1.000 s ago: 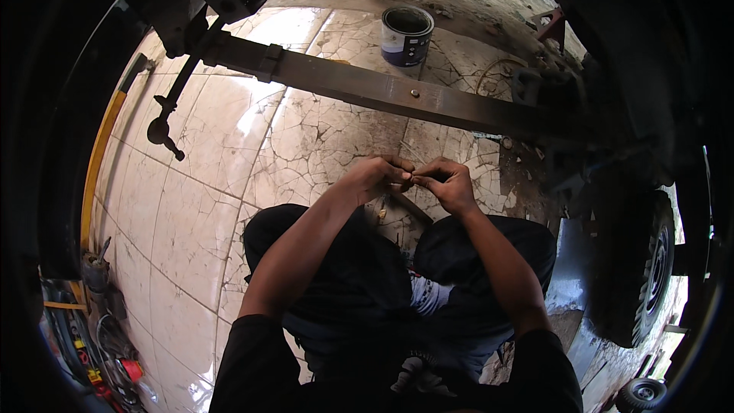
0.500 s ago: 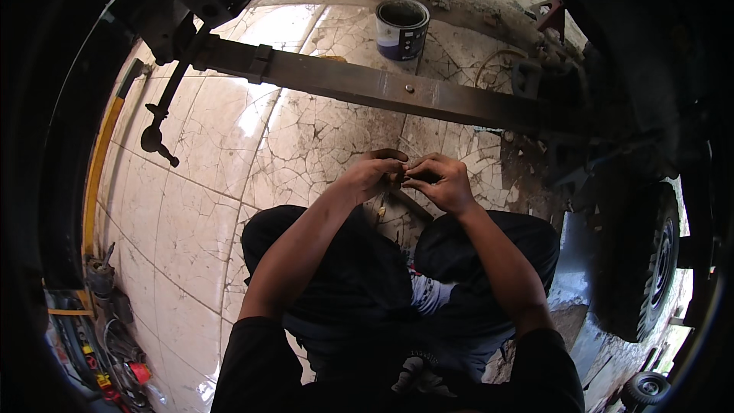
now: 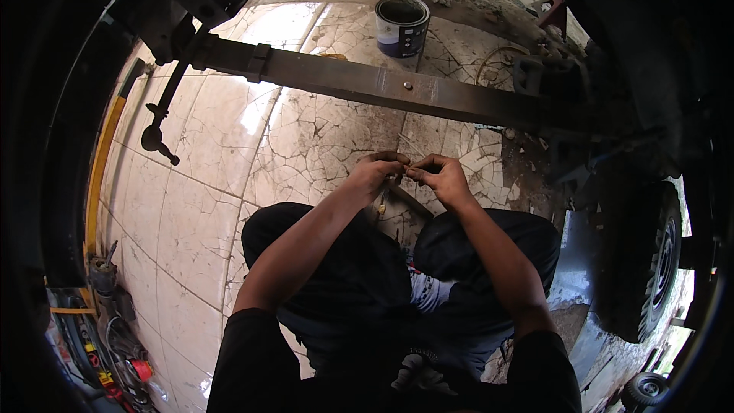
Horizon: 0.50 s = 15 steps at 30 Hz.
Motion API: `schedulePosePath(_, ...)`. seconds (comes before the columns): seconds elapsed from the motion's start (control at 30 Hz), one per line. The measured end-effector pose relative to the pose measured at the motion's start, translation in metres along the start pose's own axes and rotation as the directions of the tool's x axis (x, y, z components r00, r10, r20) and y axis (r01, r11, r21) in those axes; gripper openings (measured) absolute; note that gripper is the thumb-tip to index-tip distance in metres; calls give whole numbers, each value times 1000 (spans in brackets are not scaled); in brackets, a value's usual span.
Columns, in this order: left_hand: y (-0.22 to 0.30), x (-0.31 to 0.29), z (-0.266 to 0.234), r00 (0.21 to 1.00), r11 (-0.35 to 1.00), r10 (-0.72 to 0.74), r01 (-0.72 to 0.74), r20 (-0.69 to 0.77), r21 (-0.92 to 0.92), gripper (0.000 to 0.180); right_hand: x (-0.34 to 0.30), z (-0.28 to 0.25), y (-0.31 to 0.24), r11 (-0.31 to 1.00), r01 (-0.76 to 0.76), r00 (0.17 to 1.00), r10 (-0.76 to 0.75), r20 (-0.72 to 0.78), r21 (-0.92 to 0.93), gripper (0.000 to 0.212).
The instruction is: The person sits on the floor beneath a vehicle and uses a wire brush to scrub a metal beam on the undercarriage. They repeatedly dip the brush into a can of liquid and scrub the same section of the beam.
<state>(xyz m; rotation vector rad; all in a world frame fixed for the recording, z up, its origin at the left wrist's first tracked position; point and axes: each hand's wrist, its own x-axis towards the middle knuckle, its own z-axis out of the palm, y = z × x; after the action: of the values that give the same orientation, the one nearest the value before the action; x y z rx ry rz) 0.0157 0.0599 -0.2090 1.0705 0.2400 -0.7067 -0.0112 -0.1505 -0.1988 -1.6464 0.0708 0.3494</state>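
Observation:
My left hand and my right hand meet above the cracked tile floor, just past my knees. Both are closed, with thumbs and fingertips pinched together and almost touching. Whatever lies between the fingertips is too small and dark to name. Below the hands a dark bar-like piece, perhaps a tool handle, lies slanted on the floor. Beyond them runs a long rusty steel beam with a bolt head in its face.
Behind the beam stands a paint can. A rod with a ball joint hangs at the left, near a yellow bar. Cables and tools lie at lower left. A tire stands at right, and a red stand at far right.
The fingers of my right hand have closed in more tightly, and its thumb has shifted slightly upward. My left hand stays nearly in place.

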Motion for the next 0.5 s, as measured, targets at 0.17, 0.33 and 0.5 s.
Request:
schedulePosePath(0.17, 4, -4, 10, 1000, 1000, -26, 26, 11, 3, 29, 5, -5, 12, 958, -65, 998, 58, 34, 281, 29)
schedulePosePath(0.33, 11, -5, 16, 996, 994, 22, -31, 86, 104, 31, 0, -7, 6, 870, -149, 989, 135, 63, 471, 28)
schedulePosePath(0.5, 12, -3, 23, 989, 988, 64, -81, 133, 128, 35, 1, -11, 0, 781, -212, 975, 210, 73, 587, 25)
